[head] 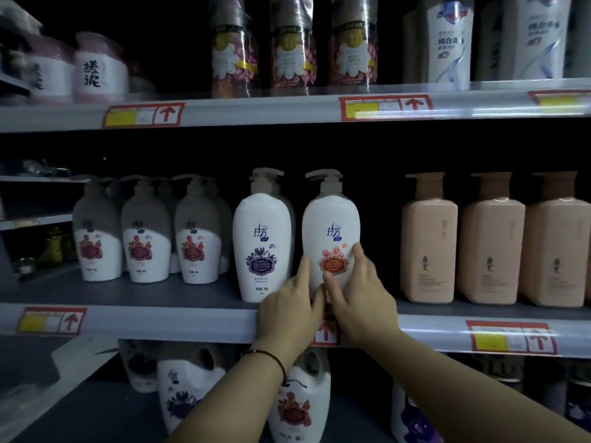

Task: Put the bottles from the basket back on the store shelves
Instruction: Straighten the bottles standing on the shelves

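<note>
A white pump bottle with an orange flower label (331, 225) stands upright on the middle shelf (160, 322), near its front edge. Both hands rest on its lower part: my left hand (287, 310) touches its left side with fingers spread, and my right hand (358, 289) lies over the label and the right side. Just left of it stands a matching white pump bottle with a purple label (262, 238). The basket is out of view.
Three smaller white pump bottles (147, 238) stand further left, and peach square bottles (428, 244) to the right, with a gap between. The upper shelf (287, 110) holds dark and white bottles. Large white jugs (188, 391) sit on the shelf below.
</note>
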`<state>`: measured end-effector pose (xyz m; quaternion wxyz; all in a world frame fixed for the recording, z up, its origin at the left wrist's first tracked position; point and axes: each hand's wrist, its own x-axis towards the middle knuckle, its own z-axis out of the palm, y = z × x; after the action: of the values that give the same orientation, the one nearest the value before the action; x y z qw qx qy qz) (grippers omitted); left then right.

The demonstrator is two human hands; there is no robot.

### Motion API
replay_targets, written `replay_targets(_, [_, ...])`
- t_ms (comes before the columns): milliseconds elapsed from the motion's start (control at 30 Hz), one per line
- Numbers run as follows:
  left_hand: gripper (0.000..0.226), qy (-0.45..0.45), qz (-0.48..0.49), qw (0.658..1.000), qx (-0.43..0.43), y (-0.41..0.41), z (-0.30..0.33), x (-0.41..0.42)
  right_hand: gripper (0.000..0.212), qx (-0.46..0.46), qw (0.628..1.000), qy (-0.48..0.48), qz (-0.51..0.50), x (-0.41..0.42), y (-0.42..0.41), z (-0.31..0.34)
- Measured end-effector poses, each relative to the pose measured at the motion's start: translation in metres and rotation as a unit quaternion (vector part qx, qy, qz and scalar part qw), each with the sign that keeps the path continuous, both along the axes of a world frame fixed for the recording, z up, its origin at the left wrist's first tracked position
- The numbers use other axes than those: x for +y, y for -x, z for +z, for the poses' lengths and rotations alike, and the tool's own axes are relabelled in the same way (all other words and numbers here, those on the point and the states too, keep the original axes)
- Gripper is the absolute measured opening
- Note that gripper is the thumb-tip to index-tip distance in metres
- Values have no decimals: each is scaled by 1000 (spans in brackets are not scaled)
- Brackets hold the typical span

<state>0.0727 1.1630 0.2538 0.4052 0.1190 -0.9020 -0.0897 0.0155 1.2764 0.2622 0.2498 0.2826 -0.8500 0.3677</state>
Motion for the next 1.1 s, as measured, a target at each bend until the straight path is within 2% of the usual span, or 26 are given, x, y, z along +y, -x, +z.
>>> replay_targets(100, [50, 124, -4, 989, 79, -18, -3, -24, 65, 148, 989, -12, 15, 1, -3, -5])
replay_targets(167, [51, 148, 25, 979, 136, -27, -3, -47, 58, 233, 968, -86, 49, -4, -6, -4])
replay_targets(200, [56, 135, 49, 981, 130, -34, -1, -56, 55, 249, 959, -117, 70, -10, -10, -3])
replay_targets(300, [85, 11, 104, 993, 59, -44, 8, -79, 54, 152, 973, -118, 127, -33, -30, 7])
replay_targets(333, [93, -78, 66, 994, 30, -45, 11, -85, 57, 93, 982, -104, 129, -42, -34, 8])
replay_targets(367, [98, -193, -7, 981, 16, -44, 15, -89, 61, 45, 987, -96, 123, -51, -36, 10])
replay_targets(400, [99, -298, -87, 951, 12, -43, 18, -92, 66, 14, 990, -87, 113, -59, -35, 11])
replay_targets(433, [98, -354, -144, 924, 9, -40, 19, -95, 71, -10, 992, -68, 102, -66, -34, 12])
replay_targets(533, [92, -332, -165, 929, 0, -32, 14, -105, 79, -46, 996, -59, 50, -76, -28, 13])
replay_targets(667, [97, -351, -174, 920, 11, -23, 3, -116, 70, 15, 994, -106, -3, -79, -35, 6])
replay_targets(933, [74, -365, -187, 910, 55, -29, -2, -114, 69, 42, 996, -73, -11, -81, -33, -1])
replay_targets(1100, [73, -370, -187, 909, 50, -33, 0, -110, 68, 35, 996, -79, -14, -81, -33, -1])
